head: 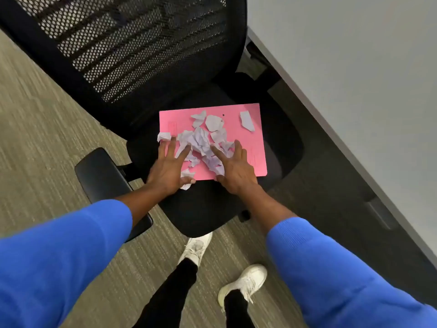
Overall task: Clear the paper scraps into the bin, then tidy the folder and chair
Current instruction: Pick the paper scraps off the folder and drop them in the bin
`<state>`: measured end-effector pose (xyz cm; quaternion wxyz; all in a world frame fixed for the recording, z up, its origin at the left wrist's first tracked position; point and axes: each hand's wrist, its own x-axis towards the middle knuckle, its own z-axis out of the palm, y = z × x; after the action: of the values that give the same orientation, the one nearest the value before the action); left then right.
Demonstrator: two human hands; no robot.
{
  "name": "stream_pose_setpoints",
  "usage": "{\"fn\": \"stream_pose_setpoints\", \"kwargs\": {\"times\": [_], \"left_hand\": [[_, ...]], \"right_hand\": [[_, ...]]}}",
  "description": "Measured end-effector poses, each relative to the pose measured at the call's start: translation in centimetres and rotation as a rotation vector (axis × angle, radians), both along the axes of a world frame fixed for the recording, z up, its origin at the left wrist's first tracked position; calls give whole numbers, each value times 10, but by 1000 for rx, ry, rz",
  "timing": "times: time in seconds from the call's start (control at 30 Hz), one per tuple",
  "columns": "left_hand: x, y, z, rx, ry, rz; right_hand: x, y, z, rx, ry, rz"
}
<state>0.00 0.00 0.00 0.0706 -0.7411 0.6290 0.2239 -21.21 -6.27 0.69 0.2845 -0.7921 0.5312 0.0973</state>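
A pink folder [246, 143] lies flat on the black seat of an office chair [203, 209]. Several crumpled white paper scraps [201, 143] are heaped on the folder's left half, and one loose scrap [247, 121] lies apart near its far right corner. My left hand [169, 168] rests on the folder's left edge with fingers spread, touching the heap. My right hand [233, 169] lies opposite with fingers spread against the heap's right side. Neither hand has closed around the scraps. A small scrap [186, 178] sits under my left thumb at the folder's near edge.
The chair's mesh backrest [132, 48] rises behind the seat, and its left armrest [104, 183] juts toward me. A grey desk [354, 79] runs along the right, close to the chair. Carpet [35, 138] covers the floor; my feet in white shoes stand below the seat.
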Motion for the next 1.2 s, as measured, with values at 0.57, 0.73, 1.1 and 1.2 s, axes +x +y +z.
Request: {"fn": "stream_pose_setpoints", "kwargs": {"times": [0.57, 0.73, 1.1, 1.2], "left_hand": [[-18, -13, -27, -200, 191, 120], [-15, -17, -23, -249, 241, 175], [-39, -10, 18, -337, 375, 394], [-60, -6, 27, -367, 391, 433]], "right_hand": [[10, -12, -14, -154, -16, 10], [-2, -10, -6, -152, -154, -104], [-20, -5, 26, -192, -410, -541], [-37, 2, 32, -202, -447, -653]]}}
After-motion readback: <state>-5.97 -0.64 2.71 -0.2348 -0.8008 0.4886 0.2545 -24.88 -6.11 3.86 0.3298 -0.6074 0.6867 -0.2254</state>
